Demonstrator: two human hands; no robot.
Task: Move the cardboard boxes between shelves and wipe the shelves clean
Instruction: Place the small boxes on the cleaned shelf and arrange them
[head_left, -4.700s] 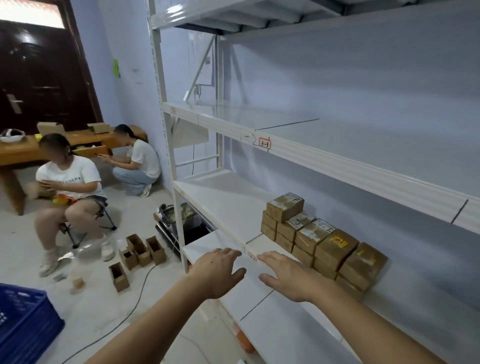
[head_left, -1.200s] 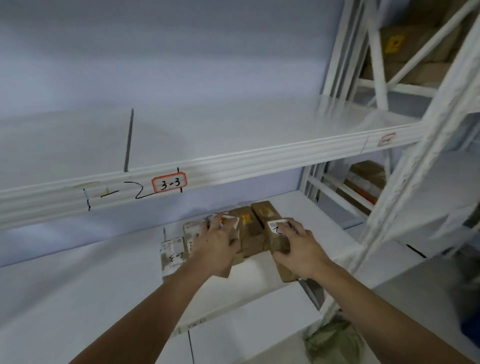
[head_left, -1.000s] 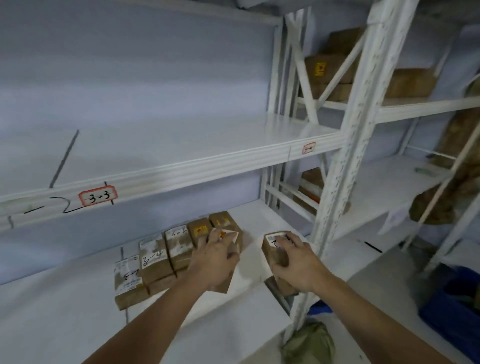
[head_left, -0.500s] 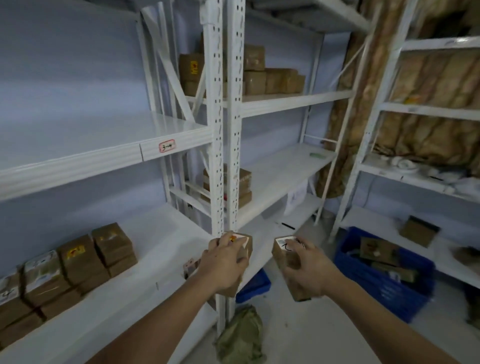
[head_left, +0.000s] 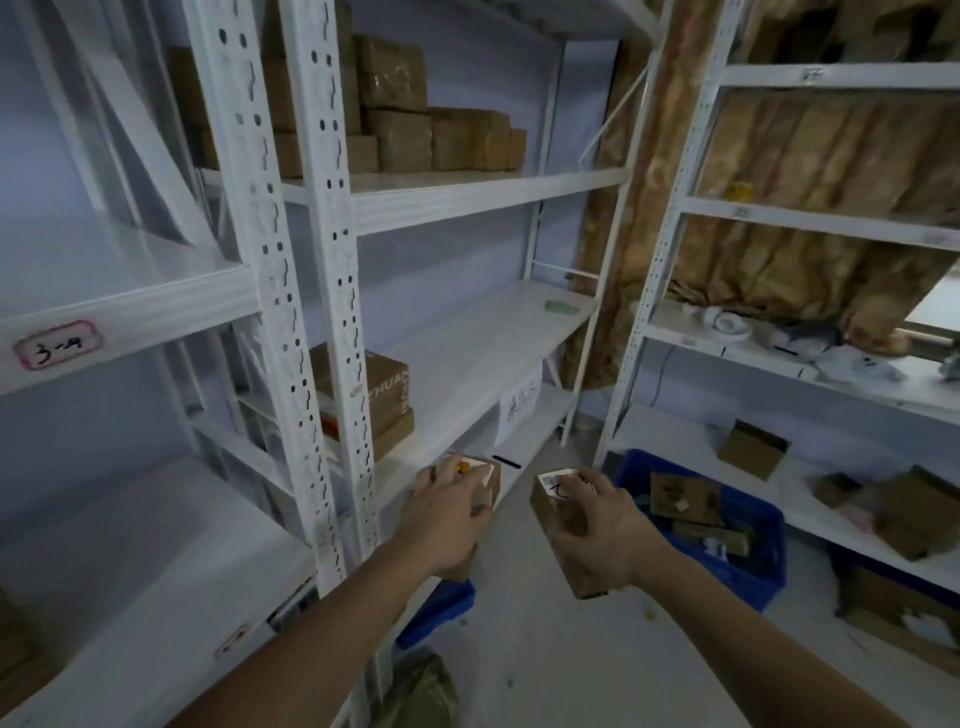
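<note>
While we are carrying boxes between units, the middle shelf (head_left: 467, 343) at twelve o'clock is standing mostly bare; we judge that the next move is setting both down there. Our left hand (head_left: 447, 512) is gripping the left box (head_left: 485, 475); our right hand (head_left: 597, 525) is gripping the right box (head_left: 550, 501), three o'clock of it.

The left hand (head_left: 447, 517) covers most of its small brown cardboard box (head_left: 488, 480); the handwritten white paper sheet (head_left: 519, 410) at frame centre is illegible.
</note>
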